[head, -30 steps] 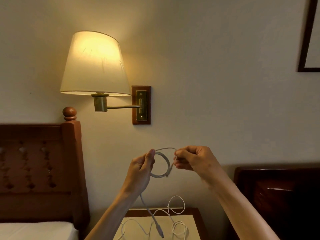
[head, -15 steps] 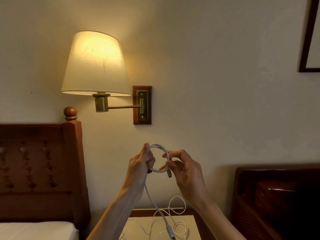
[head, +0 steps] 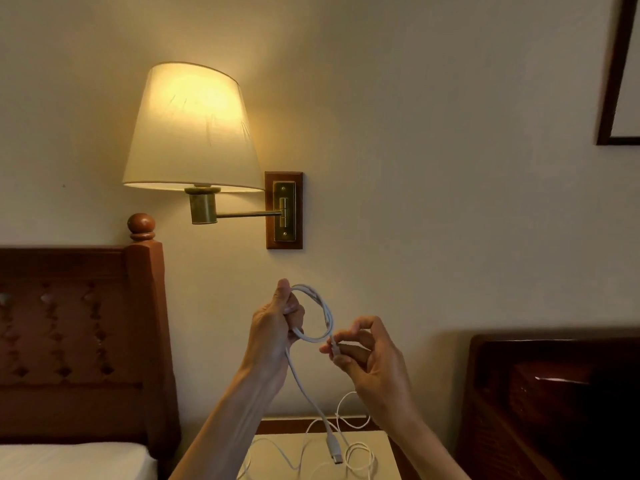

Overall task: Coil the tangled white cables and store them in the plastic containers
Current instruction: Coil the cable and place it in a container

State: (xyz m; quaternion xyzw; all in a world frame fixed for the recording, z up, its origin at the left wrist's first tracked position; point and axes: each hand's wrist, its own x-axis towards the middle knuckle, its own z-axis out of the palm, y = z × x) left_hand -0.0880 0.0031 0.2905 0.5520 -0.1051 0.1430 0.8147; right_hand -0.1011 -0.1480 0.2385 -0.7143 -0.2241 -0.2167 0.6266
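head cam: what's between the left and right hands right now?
In the head view, only the white cable's coiled loop: the left hand grips it, and the right hand pinches its end.

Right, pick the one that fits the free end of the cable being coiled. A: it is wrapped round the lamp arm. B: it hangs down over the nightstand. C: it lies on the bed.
B: from the left hand, the white cable drops, its plug dangling over the nightstand.

Left hand (head: 275, 327): bare, no rings showing.
Right hand (head: 369, 362): bare too.
Forearms: uncovered, no sleeves, no watch.
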